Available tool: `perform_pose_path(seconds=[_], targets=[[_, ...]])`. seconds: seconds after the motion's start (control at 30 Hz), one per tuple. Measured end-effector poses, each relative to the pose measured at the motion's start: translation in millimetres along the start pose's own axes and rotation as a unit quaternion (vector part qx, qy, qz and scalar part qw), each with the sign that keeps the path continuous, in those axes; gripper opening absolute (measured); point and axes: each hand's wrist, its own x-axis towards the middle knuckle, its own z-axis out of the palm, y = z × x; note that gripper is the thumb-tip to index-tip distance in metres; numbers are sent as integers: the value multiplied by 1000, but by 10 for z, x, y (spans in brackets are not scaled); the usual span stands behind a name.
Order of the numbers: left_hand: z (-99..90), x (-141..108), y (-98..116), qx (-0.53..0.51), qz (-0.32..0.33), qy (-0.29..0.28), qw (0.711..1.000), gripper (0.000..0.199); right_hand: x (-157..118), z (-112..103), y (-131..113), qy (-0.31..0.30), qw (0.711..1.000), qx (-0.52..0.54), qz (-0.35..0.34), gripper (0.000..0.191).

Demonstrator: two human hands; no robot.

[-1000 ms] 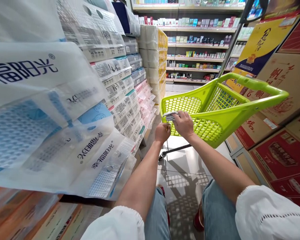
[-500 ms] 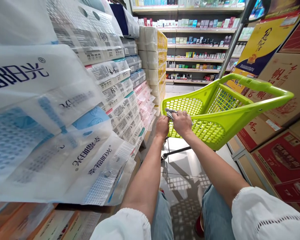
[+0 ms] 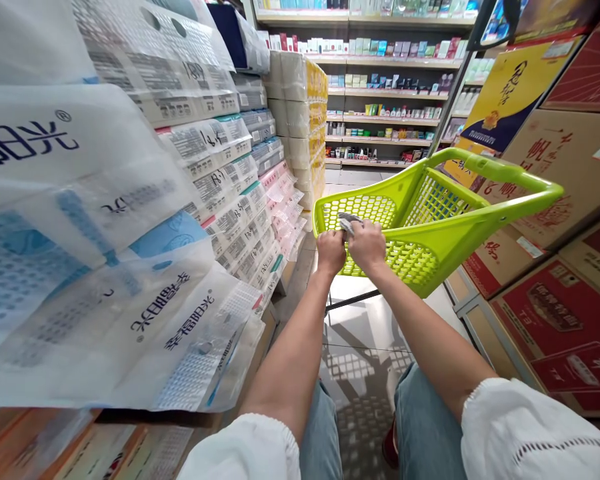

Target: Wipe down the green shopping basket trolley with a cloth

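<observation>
A bright green plastic shopping cart (image 3: 420,267) stands ahead of me in the aisle, its handle (image 3: 525,180) to the right. My left hand (image 3: 331,252) is closed round the near top rim, close to the cart's left end. Right beside it, my right hand (image 3: 367,245) grips a grey-and-white cloth (image 3: 349,219) against the same rim. Part of the cloth sticks up past the fingers; the rest is hidden under the hand. The cart's basket has hole-patterned walls and an inner grid panel (image 3: 443,197).
Stacked plastic-wrapped tissue packs (image 3: 230,180) rise close on my left. Cardboard cartons (image 3: 565,300) line the right side. Shelves with small boxed goods (image 3: 390,93) stand at the back. Tiled floor (image 3: 350,327) shows below the cart.
Both hands have shifted slightly right along the cart's rim, with the cloth. The cart and surroundings appear a little further left in view.
</observation>
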Motion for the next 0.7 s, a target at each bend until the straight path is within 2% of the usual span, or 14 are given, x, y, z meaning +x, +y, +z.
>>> perform_pose_path(seconds=[0.07, 0.13, 0.23, 0.37, 0.43, 0.5, 0.7], targets=[[20, -2, 13, 14, -12, 0, 1000, 19, -38, 58, -129, 0, 1000, 6, -15, 35], [14, -5, -17, 12, -7, -7, 1000, 21, -53, 77, -144, -2, 1000, 0, -29, 35], [-20, -4, -81, 3, 3, -10, 1000, 26, -30, 24, 39, -5, 999, -10, -35, 33], [-33, 5, -97, -5, 3, -9, 1000, 26, 24, -118, 392, 28, 998, -28, 42, 34], [-17, 5, -73, -5, -1, -8, 1000, 27, 27, -156, 452, 44, 996, -32, 73, 35], [5, 0, -40, -1, -6, -3, 1000, 27, 7, -143, 378, 39, 996, -25, 70, 35], [19, -10, -6, 21, -25, 17, 999, 24, -80, 40, -98, -15, 1000, -3, -17, 37]])
